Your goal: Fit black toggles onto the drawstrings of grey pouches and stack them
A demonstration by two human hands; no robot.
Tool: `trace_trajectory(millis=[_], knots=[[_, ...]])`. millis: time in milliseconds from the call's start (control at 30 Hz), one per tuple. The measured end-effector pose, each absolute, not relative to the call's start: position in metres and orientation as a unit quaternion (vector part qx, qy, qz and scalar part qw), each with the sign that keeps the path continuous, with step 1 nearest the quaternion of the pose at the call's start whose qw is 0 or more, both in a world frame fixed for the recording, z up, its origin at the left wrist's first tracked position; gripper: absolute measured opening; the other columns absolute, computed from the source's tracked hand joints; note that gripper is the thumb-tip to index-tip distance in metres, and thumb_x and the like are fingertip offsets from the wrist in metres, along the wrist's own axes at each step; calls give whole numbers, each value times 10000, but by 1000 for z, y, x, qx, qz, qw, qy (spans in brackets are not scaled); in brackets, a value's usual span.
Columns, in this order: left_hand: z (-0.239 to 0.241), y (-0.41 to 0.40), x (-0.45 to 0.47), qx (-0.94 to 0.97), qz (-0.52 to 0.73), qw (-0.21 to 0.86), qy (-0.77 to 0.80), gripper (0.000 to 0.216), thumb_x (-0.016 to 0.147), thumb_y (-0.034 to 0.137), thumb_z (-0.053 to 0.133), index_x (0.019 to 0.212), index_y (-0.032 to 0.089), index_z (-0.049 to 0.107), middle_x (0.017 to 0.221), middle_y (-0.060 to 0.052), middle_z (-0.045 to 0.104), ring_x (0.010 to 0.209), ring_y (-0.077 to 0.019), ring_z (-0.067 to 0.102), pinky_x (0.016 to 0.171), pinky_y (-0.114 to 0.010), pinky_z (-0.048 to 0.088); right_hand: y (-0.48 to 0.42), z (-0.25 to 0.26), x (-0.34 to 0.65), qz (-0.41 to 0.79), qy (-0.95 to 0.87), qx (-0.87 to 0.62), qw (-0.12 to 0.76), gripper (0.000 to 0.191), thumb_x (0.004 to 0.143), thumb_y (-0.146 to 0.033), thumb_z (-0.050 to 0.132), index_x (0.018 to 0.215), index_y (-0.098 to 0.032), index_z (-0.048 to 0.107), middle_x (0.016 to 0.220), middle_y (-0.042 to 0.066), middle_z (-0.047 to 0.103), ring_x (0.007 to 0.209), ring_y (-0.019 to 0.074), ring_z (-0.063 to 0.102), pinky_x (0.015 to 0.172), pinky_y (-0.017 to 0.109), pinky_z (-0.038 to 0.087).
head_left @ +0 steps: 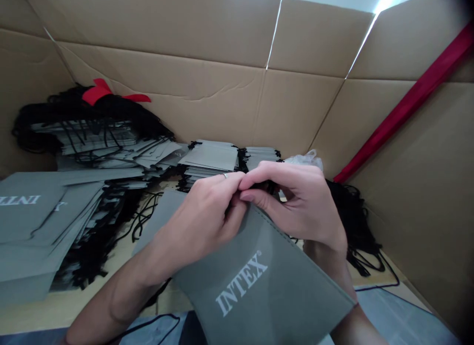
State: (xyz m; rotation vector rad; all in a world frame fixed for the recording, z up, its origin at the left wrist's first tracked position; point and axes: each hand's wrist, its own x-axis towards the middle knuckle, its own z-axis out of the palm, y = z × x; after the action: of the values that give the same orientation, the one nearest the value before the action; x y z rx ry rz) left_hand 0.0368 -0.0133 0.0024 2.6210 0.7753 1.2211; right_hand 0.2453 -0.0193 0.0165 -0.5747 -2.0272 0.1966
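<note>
A grey fabric bag [255,280] printed with white INTEX lettering lies tilted in front of me. My left hand [207,211], with a ring on one finger, pinches the bag's top edge. My right hand [296,201] meets it there, fingers curled and pressed against the left fingertips at the bag's mouth. A black cord shows between the fingers, mostly hidden. Both hands are closed on the bag's top.
Stacks of grey bags with black drawstrings [48,226] lie at the left, more piles [211,159] behind the hands. A red ribbon [99,92] tops a far-left pile. Loose black cords [355,226] lie at the right. Cardboard walls [207,88] and a red bar [407,103] surround the workspace.
</note>
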Motion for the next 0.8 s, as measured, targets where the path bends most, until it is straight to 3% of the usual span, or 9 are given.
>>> trace_trajectory(millis=[167,300,533,800], knots=[[3,-10,35,886,397,46,237,215,1029,51,496,882,203,533,758,44,577,638,-119,489,617,-284,385,-13,14,245,118,-822,-218,513,123,1023,-115,801,952,-214,778,867,-22,797,739,126,693,711,275,565],[0,-7,34,894,379,36,236,198,1050,46,451,990,190,574,850,8,629,692,-146,564,642,-298,437,-12,13,248,148,-809,-243,514,103,1027,-151,827,1006,-222,756,848,-23,746,711,131,661,629,269,505],[-3,-7,36,885,397,62,237,272,1036,-10,464,1139,182,626,1016,-18,746,868,-161,711,753,-274,527,-20,20,251,74,-836,-251,482,166,959,-126,896,997,-220,764,947,-23,786,798,129,671,752,268,568],[-2,-12,37,885,372,54,274,244,1046,24,443,1106,156,640,944,-34,742,790,-174,685,713,-290,506,-18,19,248,38,-836,-230,496,122,1032,-48,774,978,-154,800,916,-18,806,835,91,714,815,217,584]])
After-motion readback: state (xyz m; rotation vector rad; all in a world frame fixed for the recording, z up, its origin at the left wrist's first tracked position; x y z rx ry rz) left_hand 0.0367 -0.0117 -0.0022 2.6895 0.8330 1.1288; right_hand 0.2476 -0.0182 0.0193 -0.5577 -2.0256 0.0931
